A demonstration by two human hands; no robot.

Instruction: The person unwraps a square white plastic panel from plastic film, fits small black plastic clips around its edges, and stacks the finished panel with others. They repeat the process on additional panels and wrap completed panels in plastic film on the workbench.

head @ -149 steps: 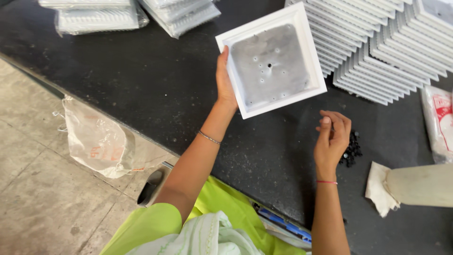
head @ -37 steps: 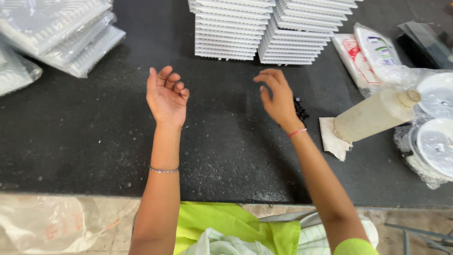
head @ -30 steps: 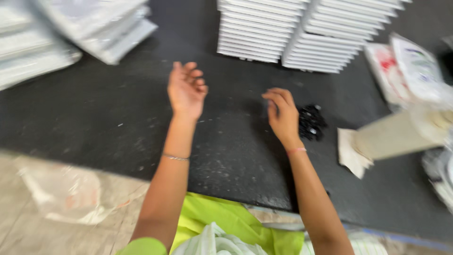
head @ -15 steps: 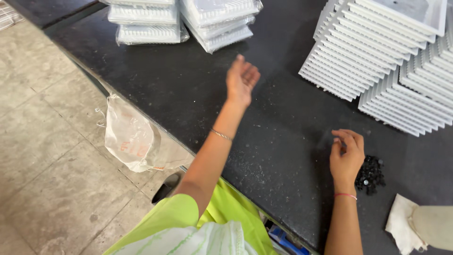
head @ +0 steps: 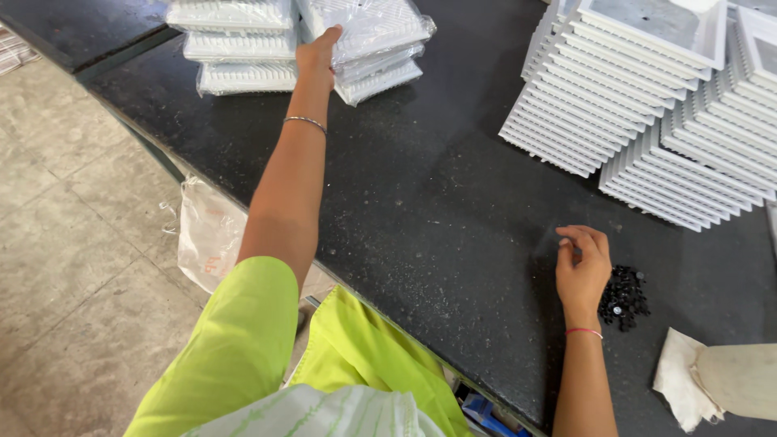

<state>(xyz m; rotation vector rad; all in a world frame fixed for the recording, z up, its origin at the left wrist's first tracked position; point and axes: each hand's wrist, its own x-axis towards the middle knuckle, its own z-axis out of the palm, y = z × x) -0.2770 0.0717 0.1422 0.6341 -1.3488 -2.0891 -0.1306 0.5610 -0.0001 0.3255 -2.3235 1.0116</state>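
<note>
My left hand (head: 317,53) is stretched far out to the back left and touches a plastic-wrapped pack of white square plates (head: 368,28); whether its fingers grip the pack I cannot tell. More wrapped packs (head: 235,44) lie stacked beside it. My right hand (head: 583,267) rests on the black table (head: 421,202) with its fingers curled together, just left of a small heap of black plugs (head: 623,295). I cannot see if it pinches one of them.
Two tall slanted stacks of unwrapped white square plates (head: 647,105) stand at the back right. A white cloth (head: 680,380) and a pale bottle (head: 740,380) lie at the right edge. A clear plastic bag (head: 206,239) hangs below the table edge above the tiled floor (head: 73,243).
My left arm has reached further out, from mid-table to the wrapped packs at the back left. My right hand has stayed by the black plugs. The view swung left.
</note>
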